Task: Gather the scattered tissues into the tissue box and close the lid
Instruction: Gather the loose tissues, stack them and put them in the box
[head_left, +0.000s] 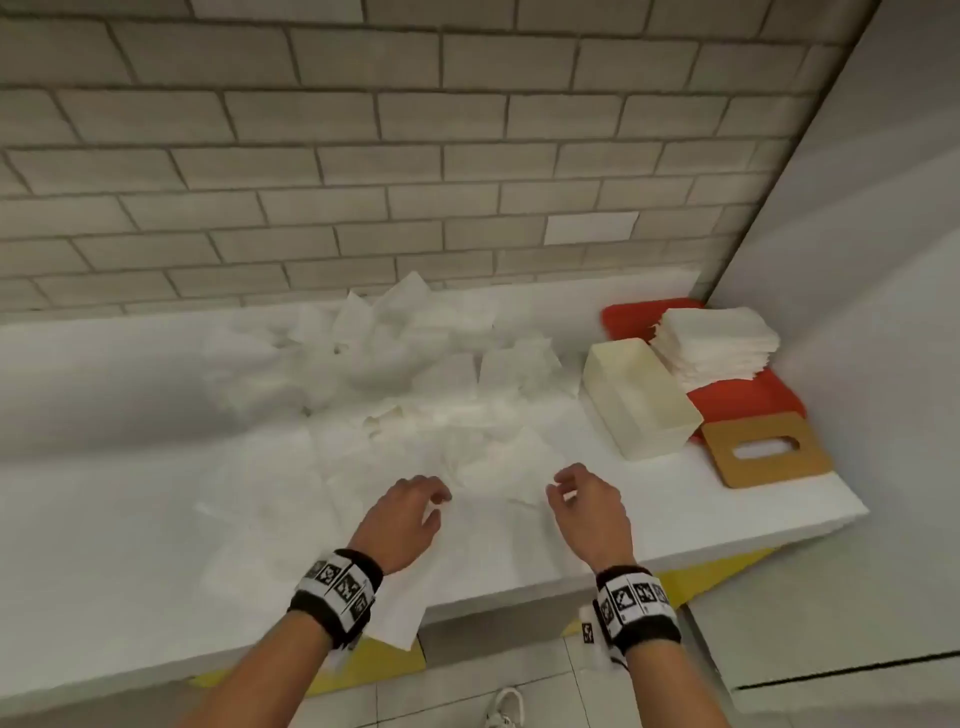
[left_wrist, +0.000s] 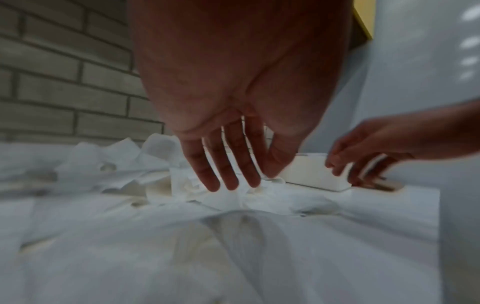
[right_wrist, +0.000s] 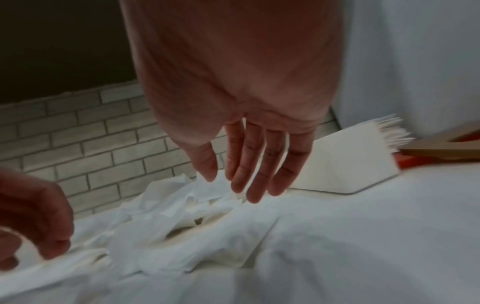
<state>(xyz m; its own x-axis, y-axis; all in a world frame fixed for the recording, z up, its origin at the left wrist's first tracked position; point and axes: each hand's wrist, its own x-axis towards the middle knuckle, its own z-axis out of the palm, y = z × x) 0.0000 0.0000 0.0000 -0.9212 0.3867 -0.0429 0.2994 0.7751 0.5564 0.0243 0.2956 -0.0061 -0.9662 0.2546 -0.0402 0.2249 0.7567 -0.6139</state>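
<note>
White tissues (head_left: 415, 395) lie scattered and crumpled across the white counter (head_left: 130, 545), from the brick wall to the front edge. A cream tissue box (head_left: 639, 397) stands open-topped at the right. Its wooden lid (head_left: 766, 449) with a slot lies flat beside it. A neat stack of tissues (head_left: 714, 340) rests on a red board (head_left: 748, 395). My left hand (head_left: 410, 512) and right hand (head_left: 587, 499) hover just above the near tissues, fingers relaxed and holding nothing. In the left wrist view the fingers (left_wrist: 221, 164) point down at crumpled tissues (left_wrist: 228, 195). The right wrist view shows straight fingers (right_wrist: 254, 164) above tissues (right_wrist: 182, 205).
A grey brick wall (head_left: 363, 156) backs the counter, and a plain white wall (head_left: 857, 260) closes the right side. One tissue (head_left: 400, 618) hangs over the counter's front edge. Tiled floor and a shoe (head_left: 504, 706) show below.
</note>
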